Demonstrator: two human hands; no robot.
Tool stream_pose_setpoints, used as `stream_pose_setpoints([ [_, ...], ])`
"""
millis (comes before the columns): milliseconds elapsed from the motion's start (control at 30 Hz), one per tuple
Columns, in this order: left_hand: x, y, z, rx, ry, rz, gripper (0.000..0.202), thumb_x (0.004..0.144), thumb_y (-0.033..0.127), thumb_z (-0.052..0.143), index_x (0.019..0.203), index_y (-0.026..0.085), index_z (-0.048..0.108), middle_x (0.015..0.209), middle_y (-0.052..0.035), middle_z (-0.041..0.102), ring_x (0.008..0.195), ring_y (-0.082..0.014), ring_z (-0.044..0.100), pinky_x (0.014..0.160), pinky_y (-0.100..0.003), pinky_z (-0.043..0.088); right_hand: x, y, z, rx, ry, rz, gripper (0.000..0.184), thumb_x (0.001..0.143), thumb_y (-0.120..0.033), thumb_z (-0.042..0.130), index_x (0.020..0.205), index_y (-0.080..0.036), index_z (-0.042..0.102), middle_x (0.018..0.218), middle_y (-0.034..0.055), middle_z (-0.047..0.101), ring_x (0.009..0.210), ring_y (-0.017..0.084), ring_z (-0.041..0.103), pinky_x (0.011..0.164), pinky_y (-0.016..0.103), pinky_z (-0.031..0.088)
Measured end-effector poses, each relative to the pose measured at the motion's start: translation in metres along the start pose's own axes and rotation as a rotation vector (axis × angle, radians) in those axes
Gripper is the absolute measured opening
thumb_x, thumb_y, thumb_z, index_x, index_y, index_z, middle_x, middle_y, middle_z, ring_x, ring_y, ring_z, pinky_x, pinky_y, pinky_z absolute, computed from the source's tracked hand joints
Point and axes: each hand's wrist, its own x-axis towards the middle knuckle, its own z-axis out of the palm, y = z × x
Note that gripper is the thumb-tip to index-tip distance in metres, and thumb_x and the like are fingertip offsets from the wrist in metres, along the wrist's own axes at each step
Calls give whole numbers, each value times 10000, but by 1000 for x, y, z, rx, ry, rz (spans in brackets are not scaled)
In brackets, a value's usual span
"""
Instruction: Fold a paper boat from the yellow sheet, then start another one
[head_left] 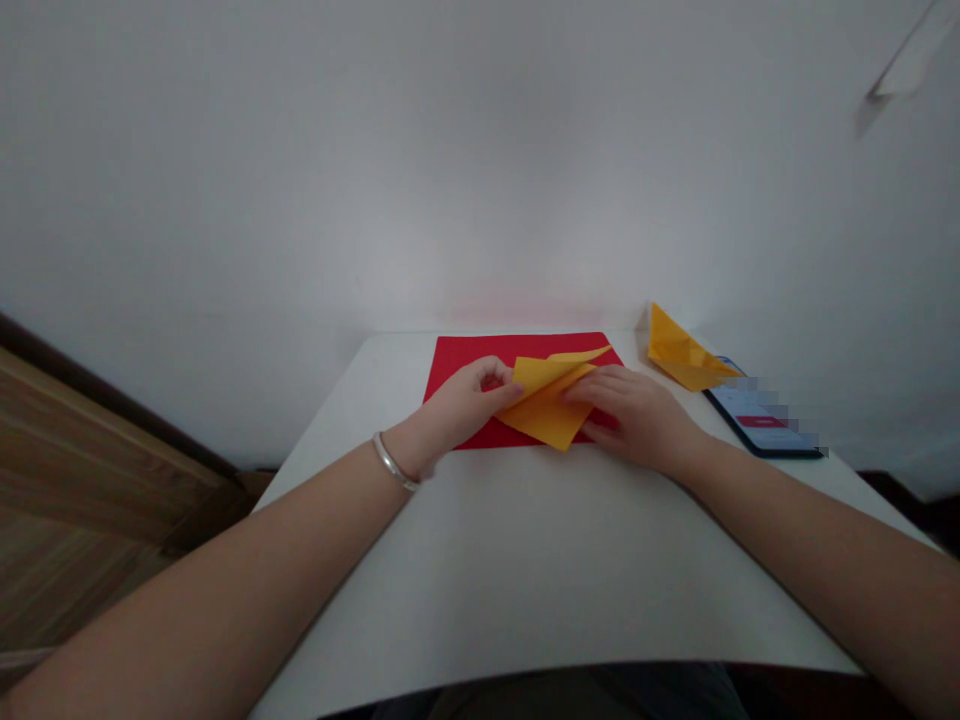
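A sheet of yellow paper, partly folded, lies over a red mat on the white table. One flap of it stands up across the middle. My left hand pinches the paper's left edge between thumb and fingers; a silver bangle circles that wrist. From the right, my right hand holds the other side, its fingertips inside the fold and partly hidden by the paper. The thumb of that hand is near the paper's lower right edge.
Behind my right hand, a folded yellow paper piece rests against a phone with its screen lit. The white table meets a pale wall at the back. Wooden panelling stands at the left.
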Motion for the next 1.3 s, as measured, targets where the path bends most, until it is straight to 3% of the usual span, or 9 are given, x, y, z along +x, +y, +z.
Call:
stream_pose_setpoints([
  [167, 3, 1, -2, 46, 208, 28, 97, 761, 187, 525, 812, 182, 442, 763, 29, 497, 644, -94, 491, 576, -208, 411, -1, 2, 6, 119, -55, -131, 195, 841, -163, 559, 979, -219, 685, 1095, 56, 699, 1132, 223, 581, 966, 406, 486],
  [367, 3, -7, -8, 318, 372, 283, 644, 733, 150, 603, 1281, 219, 271, 1261, -104, 428, 936, -156, 570, 835, -342, 506, -2, 5, 6, 256, -69, -84, 226, 852, -125, 521, 947, -242, 689, 1113, 34, 698, 1113, 186, 598, 966, 390, 490],
  [467, 0, -6, -12, 603, 389, 446, 679, 725, 130, 611, 1338, 217, 330, 1382, -126, 316, 1147, -223, 486, 997, -417, 425, -1, 6, 2, 325, -41, -26, 231, 806, -81, 521, 873, -243, 672, 1100, 33, 700, 1106, 188, 602, 967, 408, 482],
  [600, -6, 2, -14, 914, 335, 507, 390, 748, 156, 612, 1135, 207, 592, 1436, -108, 317, 1250, -298, 406, 1041, -486, 360, -1, 12, -4, 382, -67, 30, 169, 742, -80, 562, 770, -234, 622, 1066, 29, 710, 1205, 222, 532, 1055, 502, 376],
  [733, -13, 11, -13, 1144, 225, 590, 238, 795, 185, 582, 1003, 245, 682, 1295, -55, 544, 1288, -331, 367, 1081, -558, 248, -2, 19, -9, 452, -134, 89, 159, 740, -80, 560, 717, -237, 568, 1099, 13, 700, 1350, 222, 356, 1123, 555, 224],
  [1033, -12, 12, -7, 1300, -123, 679, 319, 837, 374, 572, 1058, 162, 664, 1182, -114, 624, 1255, -337, 425, 1106, -548, 192, -2, 35, -9, 472, -297, 144, 169, 750, -119, 573, 666, -231, 477, 1192, 41, 658, 1374, 236, 310, 1119, 564, 198],
  [1133, -12, 9, -4, 1276, -268, 710, 402, 856, 462, 554, 1131, 180, 633, 1269, -113, 579, 1224, -307, 460, 1077, -501, 263, -1, 32, -14, 387, -318, 99, 119, 703, -158, 632, 770, -219, 554, 1342, 91, 544, 1331, 263, 379, 1079, 526, 297],
  [1200, -13, 7, -2, 1257, -323, 725, 410, 880, 463, 524, 1158, 176, 617, 1257, -102, 592, 1210, -287, 477, 1076, -478, 267, 0, 26, -16, 303, -311, 56, 275, 675, -176, 660, 943, -207, 607, 1418, 119, 457, 1312, 279, 400, 1060, 522, 321],
  [1300, -14, 7, -1, 1233, -327, 755, 383, 897, 419, 515, 1164, 162, 613, 1196, -92, 633, 1211, -277, 482, 1092, -479, 243, 2, 15, -19, 167, -317, -19, 512, 662, -157, 658, 1166, -232, 603, 1388, 102, 499, 1316, 305, 390, 1093, 595, 193],
])
